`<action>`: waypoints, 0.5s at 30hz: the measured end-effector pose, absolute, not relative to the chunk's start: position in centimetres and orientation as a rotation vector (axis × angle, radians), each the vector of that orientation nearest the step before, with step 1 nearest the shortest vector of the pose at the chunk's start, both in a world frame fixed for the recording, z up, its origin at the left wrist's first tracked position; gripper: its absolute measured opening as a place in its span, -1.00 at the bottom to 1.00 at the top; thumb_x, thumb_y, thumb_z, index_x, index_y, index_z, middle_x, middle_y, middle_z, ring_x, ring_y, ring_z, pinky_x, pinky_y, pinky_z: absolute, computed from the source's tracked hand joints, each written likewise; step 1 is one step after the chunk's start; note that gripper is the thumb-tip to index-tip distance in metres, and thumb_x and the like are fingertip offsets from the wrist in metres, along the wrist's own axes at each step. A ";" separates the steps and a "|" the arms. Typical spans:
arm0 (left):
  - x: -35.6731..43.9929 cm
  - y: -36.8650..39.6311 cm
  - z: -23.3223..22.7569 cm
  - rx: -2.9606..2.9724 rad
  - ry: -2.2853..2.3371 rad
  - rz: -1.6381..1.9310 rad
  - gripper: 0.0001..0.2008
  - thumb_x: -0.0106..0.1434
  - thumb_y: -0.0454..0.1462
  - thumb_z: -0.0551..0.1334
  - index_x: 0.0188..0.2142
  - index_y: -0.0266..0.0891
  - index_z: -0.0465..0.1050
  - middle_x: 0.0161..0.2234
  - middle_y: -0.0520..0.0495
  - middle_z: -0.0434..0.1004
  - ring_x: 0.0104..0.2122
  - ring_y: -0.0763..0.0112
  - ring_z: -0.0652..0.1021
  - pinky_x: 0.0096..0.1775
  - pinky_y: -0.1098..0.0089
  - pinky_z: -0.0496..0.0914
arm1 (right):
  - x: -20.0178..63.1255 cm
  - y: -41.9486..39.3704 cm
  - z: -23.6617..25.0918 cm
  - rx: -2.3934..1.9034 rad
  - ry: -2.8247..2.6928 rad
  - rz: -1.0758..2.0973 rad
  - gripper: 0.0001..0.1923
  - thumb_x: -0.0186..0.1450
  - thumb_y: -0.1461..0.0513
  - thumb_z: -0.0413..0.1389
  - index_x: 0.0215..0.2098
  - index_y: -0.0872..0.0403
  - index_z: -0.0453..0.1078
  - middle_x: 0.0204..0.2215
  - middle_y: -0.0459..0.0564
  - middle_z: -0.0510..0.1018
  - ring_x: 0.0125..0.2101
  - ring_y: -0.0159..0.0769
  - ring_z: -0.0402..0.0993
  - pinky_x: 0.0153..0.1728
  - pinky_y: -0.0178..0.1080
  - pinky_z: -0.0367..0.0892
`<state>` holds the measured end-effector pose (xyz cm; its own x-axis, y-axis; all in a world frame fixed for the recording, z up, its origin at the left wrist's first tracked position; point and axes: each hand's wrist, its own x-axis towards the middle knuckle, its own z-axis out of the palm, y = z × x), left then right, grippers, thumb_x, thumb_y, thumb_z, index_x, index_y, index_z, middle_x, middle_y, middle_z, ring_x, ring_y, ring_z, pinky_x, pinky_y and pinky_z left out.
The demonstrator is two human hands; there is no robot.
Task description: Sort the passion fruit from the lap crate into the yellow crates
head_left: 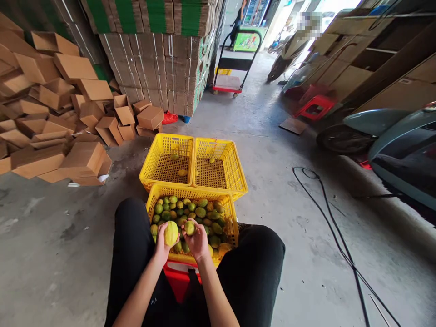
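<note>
My left hand [162, 243] has its grip closed around a yellowish fruit [170, 233], held low in the middle of the frame just above the near edge of the full yellow crate [231, 222]. My right hand [197, 240] grips a smaller green fruit [190, 227] right beside it, fingers curled up around it; the two fruits sit close but apart. Under both hands the crate is heaped with green and yellow-green fruits [200, 211], and it rests between my knees in black trousers [131, 245].

Just beyond it, at mid-frame, two more yellow crates stand side by side, touching: the left crate [150, 165] and the right crate [236, 175], each holding only a few fruits on its mesh bottom. In the left of the frame lies a heap of folded cardboard boxes [51, 113], with tall bundles of flat cartons [160, 59] stacked behind. A black cable [327, 213] snakes over the concrete floor [272, 159] at right, near a parked scooter [391, 136]. A platform trolley [231, 77] stands at upper centre.
</note>
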<state>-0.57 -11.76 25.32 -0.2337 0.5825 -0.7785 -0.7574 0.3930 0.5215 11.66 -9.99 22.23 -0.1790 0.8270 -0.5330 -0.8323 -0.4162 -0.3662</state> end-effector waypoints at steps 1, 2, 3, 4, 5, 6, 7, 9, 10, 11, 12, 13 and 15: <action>-0.6 -11.7 25.3 -0.206 1.302 1.222 -0.88 0.27 -0.21 0.21 -0.24 -0.21 0.40 -0.41 -0.03 0.55 -0.47 0.31 0.62 -0.34 0.30 0.54 | 11.7 -9.9 22.1 -0.807 0.046 1.825 -0.76 0.05 0.17 0.28 -0.30 0.05 0.50 -0.30 0.00 0.60 -0.30 -0.23 0.57 -0.36 -0.27 0.46; -0.6 -11.7 25.3 -0.236 1.299 1.199 -0.85 0.27 -0.20 0.18 -0.24 -0.23 0.41 -0.43 -0.04 0.55 -0.47 0.28 0.63 -0.35 0.28 0.55 | 11.7 -9.9 22.0 -0.797 0.075 1.816 -0.76 0.04 0.16 0.27 -0.31 0.05 0.50 -0.27 0.03 0.61 -0.23 -0.17 0.58 -0.30 -0.21 0.49; -0.7 -11.6 25.3 -0.260 1.293 1.191 -0.83 0.27 -0.19 0.16 -0.24 -0.24 0.42 -0.45 -0.05 0.55 -0.46 0.26 0.63 -0.35 0.26 0.55 | 11.7 -9.8 21.8 -0.785 0.090 1.800 -0.77 0.04 0.17 0.27 -0.32 0.04 0.49 -0.26 0.04 0.62 -0.17 -0.12 0.58 -0.25 -0.16 0.51; -0.7 -11.5 25.3 -0.275 1.285 1.196 -0.83 0.26 -0.20 0.15 -0.24 -0.24 0.42 -0.46 -0.05 0.55 -0.46 0.25 0.63 -0.34 0.25 0.55 | 11.7 -9.8 21.7 -0.774 0.088 1.782 -0.78 0.04 0.17 0.27 -0.33 0.04 0.48 -0.25 0.04 0.62 -0.13 -0.09 0.58 -0.20 -0.12 0.52; -0.7 -11.5 25.4 -0.281 1.277 1.213 -0.83 0.26 -0.21 0.15 -0.23 -0.23 0.42 -0.45 -0.05 0.55 -0.45 0.25 0.63 -0.33 0.25 0.56 | 11.8 -9.8 21.7 -0.767 0.072 1.763 -0.80 0.05 0.17 0.28 -0.34 0.03 0.47 -0.25 0.03 0.62 -0.11 -0.09 0.58 -0.17 -0.10 0.52; -0.7 -11.4 25.5 -0.285 1.271 1.237 -0.85 0.26 -0.22 0.15 -0.23 -0.23 0.42 -0.43 -0.05 0.56 -0.45 0.27 0.63 -0.32 0.25 0.56 | 11.8 -9.8 21.6 -0.767 0.055 1.740 -0.81 0.07 0.17 0.30 -0.36 0.02 0.45 -0.27 -0.01 0.61 -0.12 -0.11 0.58 -0.16 -0.11 0.53; -0.7 -11.4 25.5 -0.287 1.266 1.262 -0.86 0.26 -0.23 0.16 -0.23 -0.22 0.41 -0.41 -0.05 0.57 -0.44 0.28 0.63 -0.32 0.25 0.57 | 11.8 -9.8 21.6 -0.777 0.041 1.718 -0.81 0.08 0.19 0.32 -0.37 0.01 0.43 -0.31 -0.05 0.60 -0.17 -0.17 0.59 -0.19 -0.14 0.54; -0.6 -11.4 25.6 -0.284 1.257 1.299 -0.89 0.28 -0.24 0.17 -0.23 -0.20 0.40 -0.38 -0.06 0.57 -0.43 0.32 0.62 -0.31 0.27 0.57 | 11.9 -9.9 21.8 -0.801 0.037 1.693 -0.77 0.08 0.22 0.36 -0.36 -0.01 0.41 -0.40 -0.15 0.55 -0.31 -0.31 0.57 -0.34 -0.29 0.51; -0.6 -11.4 25.7 -0.280 1.256 1.300 -0.91 0.29 -0.24 0.18 -0.23 -0.19 0.40 -0.38 -0.06 0.57 -0.43 0.33 0.62 -0.32 0.28 0.58 | 12.0 -9.9 21.9 -0.808 0.042 1.695 -0.74 0.06 0.23 0.37 -0.35 -0.01 0.41 -0.42 -0.18 0.53 -0.38 -0.38 0.54 -0.44 -0.37 0.46; -0.5 -11.5 25.6 -0.271 1.255 1.294 -0.92 0.30 -0.24 0.18 -0.24 -0.19 0.40 -0.38 -0.05 0.56 -0.43 0.34 0.61 -0.33 0.28 0.58 | 12.0 -10.0 22.1 -0.808 0.045 1.707 -0.72 0.05 0.24 0.38 -0.33 0.00 0.41 -0.42 -0.19 0.52 -0.42 -0.43 0.51 -0.52 -0.44 0.38; -0.5 -11.5 25.5 -0.260 1.255 1.281 -0.92 0.31 -0.24 0.18 -0.24 -0.19 0.39 -0.39 -0.05 0.55 -0.43 0.34 0.61 -0.33 0.29 0.57 | 12.0 -10.0 22.3 -0.803 0.040 1.727 -0.71 0.04 0.25 0.39 -0.32 0.01 0.42 -0.41 -0.19 0.52 -0.45 -0.45 0.48 -0.59 -0.48 0.30; -0.5 -11.6 25.4 -0.244 1.253 1.265 -0.93 0.31 -0.25 0.19 -0.25 -0.19 0.40 -0.38 -0.04 0.55 -0.44 0.35 0.61 -0.33 0.30 0.57 | 11.9 -10.1 22.5 -0.798 0.027 1.747 -0.71 0.03 0.25 0.39 -0.33 0.03 0.43 -0.40 -0.18 0.52 -0.47 -0.47 0.46 -0.62 -0.50 0.23; -0.4 -11.8 24.8 -0.201 1.250 1.219 -0.92 0.28 -0.27 0.22 -0.23 -0.20 0.41 -0.35 -0.03 0.55 -0.44 0.37 0.61 -0.32 0.32 0.57 | 11.7 -10.1 22.8 -0.797 -0.006 1.767 -0.74 0.02 0.25 0.38 -0.36 0.05 0.44 -0.39 -0.16 0.52 -0.48 -0.47 0.43 -0.64 -0.50 0.18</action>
<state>-0.41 -11.80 24.83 -0.1700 0.5854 -0.7927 -0.7779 0.4141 0.4727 11.75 -10.10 22.79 -0.1298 0.8524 -0.5065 -0.8490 -0.3594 -0.3873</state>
